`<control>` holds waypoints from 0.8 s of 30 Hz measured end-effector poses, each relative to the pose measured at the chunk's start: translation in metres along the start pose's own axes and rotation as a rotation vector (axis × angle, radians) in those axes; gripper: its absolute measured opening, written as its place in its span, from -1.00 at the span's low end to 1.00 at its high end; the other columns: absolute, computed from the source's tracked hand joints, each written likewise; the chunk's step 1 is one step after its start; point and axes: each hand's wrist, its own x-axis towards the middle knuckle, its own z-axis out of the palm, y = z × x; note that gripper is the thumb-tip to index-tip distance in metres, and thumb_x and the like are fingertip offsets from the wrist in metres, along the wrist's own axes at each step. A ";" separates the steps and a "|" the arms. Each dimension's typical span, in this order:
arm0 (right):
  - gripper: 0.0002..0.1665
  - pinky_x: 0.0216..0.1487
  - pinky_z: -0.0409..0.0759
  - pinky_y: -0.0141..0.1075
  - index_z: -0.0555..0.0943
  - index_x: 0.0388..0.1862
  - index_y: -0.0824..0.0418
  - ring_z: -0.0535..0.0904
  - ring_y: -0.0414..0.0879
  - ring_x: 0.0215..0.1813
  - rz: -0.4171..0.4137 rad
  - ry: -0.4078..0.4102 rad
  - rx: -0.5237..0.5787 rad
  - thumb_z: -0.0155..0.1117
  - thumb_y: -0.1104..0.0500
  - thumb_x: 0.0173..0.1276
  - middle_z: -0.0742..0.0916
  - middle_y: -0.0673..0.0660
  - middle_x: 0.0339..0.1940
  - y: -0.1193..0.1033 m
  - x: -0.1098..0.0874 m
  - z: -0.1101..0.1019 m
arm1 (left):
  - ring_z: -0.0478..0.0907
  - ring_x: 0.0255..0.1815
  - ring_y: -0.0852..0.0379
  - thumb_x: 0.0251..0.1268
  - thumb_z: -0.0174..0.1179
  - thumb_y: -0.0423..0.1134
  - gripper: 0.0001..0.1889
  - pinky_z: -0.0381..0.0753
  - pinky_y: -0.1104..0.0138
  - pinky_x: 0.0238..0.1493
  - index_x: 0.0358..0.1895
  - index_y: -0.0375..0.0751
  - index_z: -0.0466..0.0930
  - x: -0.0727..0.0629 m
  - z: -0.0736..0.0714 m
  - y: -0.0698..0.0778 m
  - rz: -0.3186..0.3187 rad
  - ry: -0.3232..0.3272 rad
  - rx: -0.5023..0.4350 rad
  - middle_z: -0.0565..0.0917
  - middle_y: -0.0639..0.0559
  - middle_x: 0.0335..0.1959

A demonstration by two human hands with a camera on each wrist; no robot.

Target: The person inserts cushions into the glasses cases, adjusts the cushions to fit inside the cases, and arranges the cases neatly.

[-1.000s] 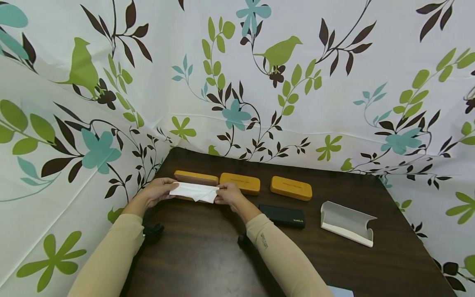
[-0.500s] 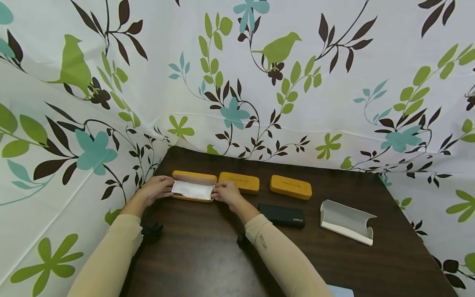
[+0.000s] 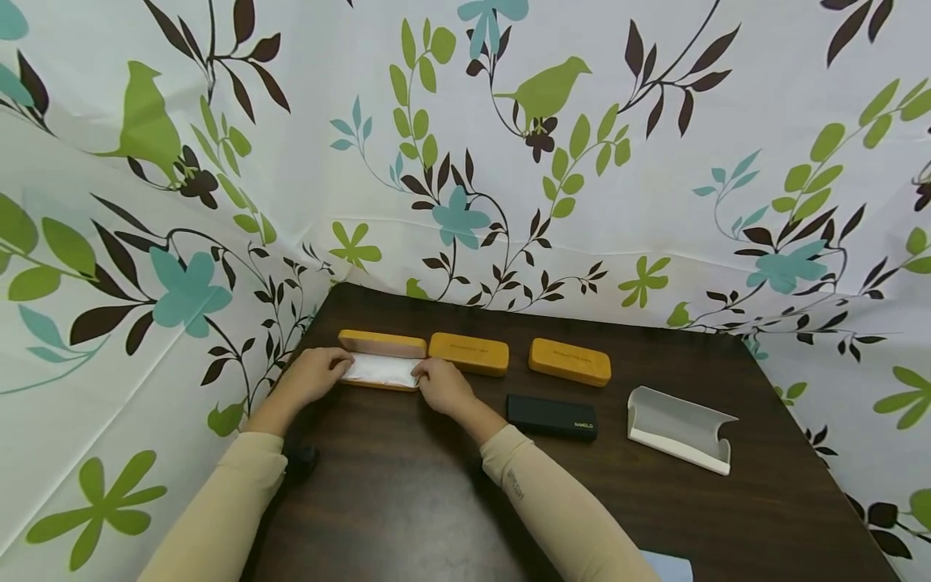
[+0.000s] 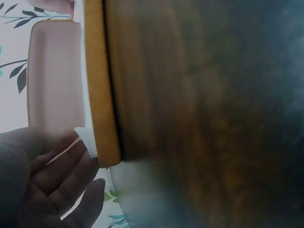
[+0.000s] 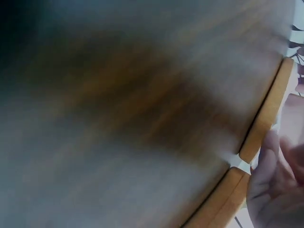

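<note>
A yellow glasses case (image 3: pixel 382 386) lies with its lid (image 3: pixel 382 343) raised, showing a pinkish-brown lining. Inside its base a white cloth (image 3: pixel 381 370) is spread along the length. My left hand (image 3: pixel 314 375) pinches the cloth's left end; in the left wrist view a cloth corner (image 4: pixel 86 141) pokes over the case's edge beside the fingers. At the opposite end my right hand (image 3: pixel 445 388) has its fingers curled down onto the cloth. From the right wrist camera that hand (image 5: pixel 275 183) covers part of the case's end.
Two closed yellow glasses cases (image 3: pixel 469 354) (image 3: pixel 570 361) stand to the right in the back row. Before them lie a black case (image 3: pixel 551 417) and an opened white case (image 3: pixel 680 432). A pale blue item (image 3: pixel 667 566) shows at the front edge. Patterned fabric (image 3: pixel 465 162) walls the table.
The white cloth has come down from above the yellow case and now lies inside its base. Both hands have lowered with it and stay at its two ends.
</note>
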 end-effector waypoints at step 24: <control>-0.56 -0.01 0.66 -0.24 0.60 0.33 0.11 0.55 -0.08 0.32 -0.083 -0.054 -0.364 0.06 0.24 0.54 0.53 0.03 0.44 -0.009 -0.002 0.005 | 0.51 0.26 -0.27 0.52 0.17 -0.13 -0.66 0.49 -0.22 0.17 0.16 -0.26 0.70 -0.014 0.007 -0.003 0.159 -0.063 0.285 0.61 -0.19 0.26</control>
